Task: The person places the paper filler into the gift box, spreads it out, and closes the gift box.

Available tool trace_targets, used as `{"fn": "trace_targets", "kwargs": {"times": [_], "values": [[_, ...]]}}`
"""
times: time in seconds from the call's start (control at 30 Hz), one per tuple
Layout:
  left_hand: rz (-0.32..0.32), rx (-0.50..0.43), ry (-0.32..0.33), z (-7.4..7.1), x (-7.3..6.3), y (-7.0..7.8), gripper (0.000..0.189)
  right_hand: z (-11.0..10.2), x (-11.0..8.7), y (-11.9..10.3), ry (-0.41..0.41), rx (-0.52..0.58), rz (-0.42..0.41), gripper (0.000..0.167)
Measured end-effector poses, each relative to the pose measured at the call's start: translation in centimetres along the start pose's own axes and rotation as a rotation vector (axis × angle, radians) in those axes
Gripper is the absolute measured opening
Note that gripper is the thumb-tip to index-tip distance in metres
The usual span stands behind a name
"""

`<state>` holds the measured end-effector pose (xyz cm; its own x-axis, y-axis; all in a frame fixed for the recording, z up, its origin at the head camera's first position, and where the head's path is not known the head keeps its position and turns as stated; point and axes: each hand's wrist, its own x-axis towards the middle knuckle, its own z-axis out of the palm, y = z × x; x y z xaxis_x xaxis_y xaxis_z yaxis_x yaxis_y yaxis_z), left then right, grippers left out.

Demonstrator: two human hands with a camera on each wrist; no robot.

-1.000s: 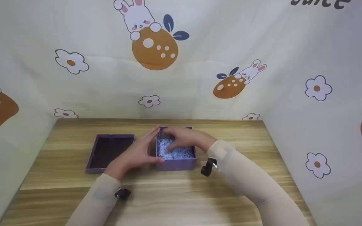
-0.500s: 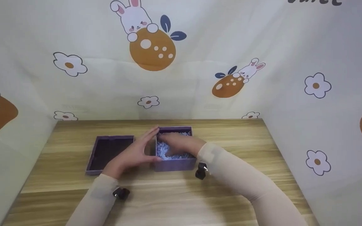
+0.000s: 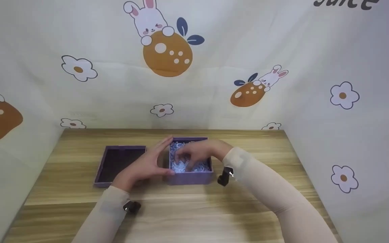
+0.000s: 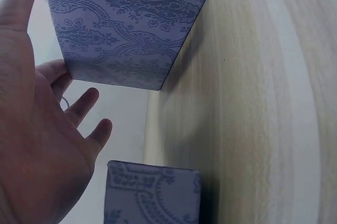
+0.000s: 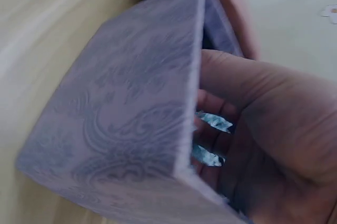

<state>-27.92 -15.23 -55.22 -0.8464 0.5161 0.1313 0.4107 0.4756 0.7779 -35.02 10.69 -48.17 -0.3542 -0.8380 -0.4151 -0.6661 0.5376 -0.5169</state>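
A purple box [image 3: 191,178] with a damask pattern stands without a lid on the wooden table, filled with pale blue shredded paper [image 3: 180,166]. My left hand [image 3: 144,165] spans the box's left side. Its thumb touches near the front corner and its forefinger the back corner; the other fingers extend past the box in the left wrist view. My right hand [image 3: 199,151] reaches into the box from the right, with thumb and fingers bent and spread, tips down at the shreds. In the right wrist view, bits of shredded paper [image 5: 210,155] show among the fingers; the fingertips are hidden.
A shallow purple lid [image 3: 102,184] with a dark inside lies left of the box, partly behind the left hand. A cloth [image 3: 211,44] printed with rabbits, oranges and flowers walls in the back and sides of the table [image 3: 181,216].
The right hand has dipped deeper into the shredded paper, then lifted slightly and shifted back right. The paper lies more evenly, with its far part lower. My left hand keeps its place.
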Motion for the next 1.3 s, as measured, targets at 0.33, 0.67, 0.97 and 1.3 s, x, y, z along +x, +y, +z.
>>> {"fn": "trace_targets", "kwargs": {"times": [0.33,0.67,0.97,1.3], "values": [[-0.016,0.032,-0.025,-0.2,0.2,-0.1,0.129,1.1,1.9,0.2,-0.071,-0.160,0.131,0.056],[-0.027,0.017,-0.011,0.0,0.1,-0.3,0.131,-0.4,-0.6,-0.6,0.031,-0.004,-0.034,0.037],[0.010,0.027,-0.005,0.0,0.4,0.0,0.129,0.6,1.3,0.0,-0.097,-0.080,-0.065,0.041],[-0.023,0.028,-0.005,0.0,0.0,-0.2,0.129,0.3,0.6,-0.1,-0.053,-0.106,-0.040,0.049]]}}
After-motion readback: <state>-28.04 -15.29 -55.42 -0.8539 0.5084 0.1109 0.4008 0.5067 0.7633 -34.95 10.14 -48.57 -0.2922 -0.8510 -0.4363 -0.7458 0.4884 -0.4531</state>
